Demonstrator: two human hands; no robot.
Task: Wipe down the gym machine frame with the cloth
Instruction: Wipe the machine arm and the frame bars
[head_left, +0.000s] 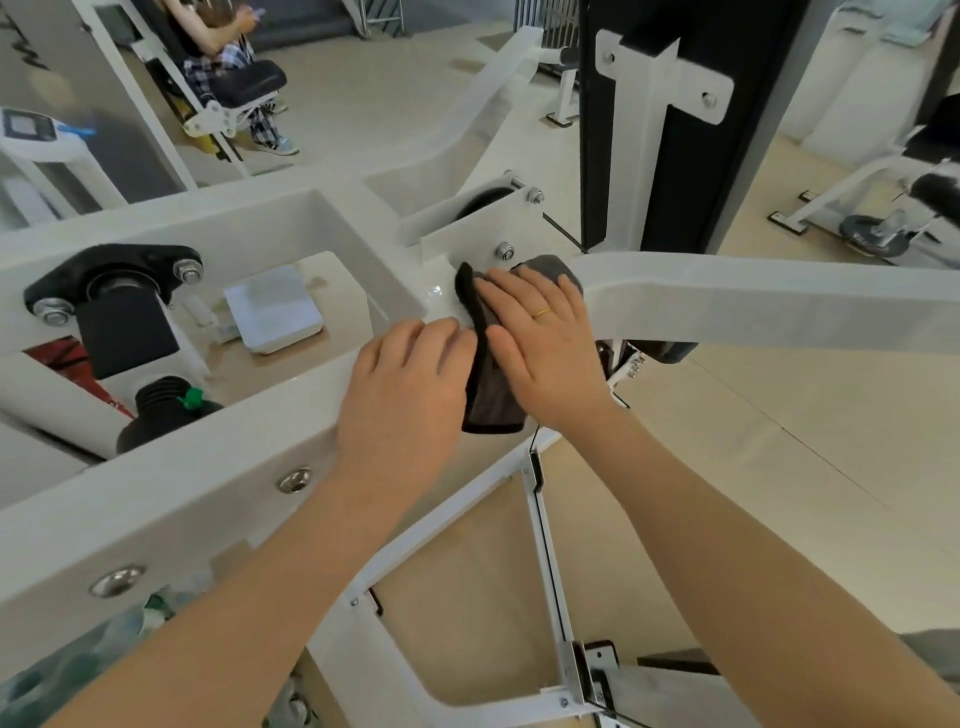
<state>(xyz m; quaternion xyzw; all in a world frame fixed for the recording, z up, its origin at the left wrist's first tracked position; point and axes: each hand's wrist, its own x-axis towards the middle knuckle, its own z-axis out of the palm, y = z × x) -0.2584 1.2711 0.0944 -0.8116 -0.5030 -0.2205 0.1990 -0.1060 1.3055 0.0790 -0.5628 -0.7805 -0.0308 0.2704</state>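
The right hand (545, 348) presses the dark cloth (488, 384) flat, fingers spread, onto the white frame (218, 467); the left hand (405, 389) rests beside it, fingers together, touching the cloth's edge.

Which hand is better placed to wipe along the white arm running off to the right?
The right hand: it lies flat on the grey cloth beside that arm. The left hand rests on bare frame.
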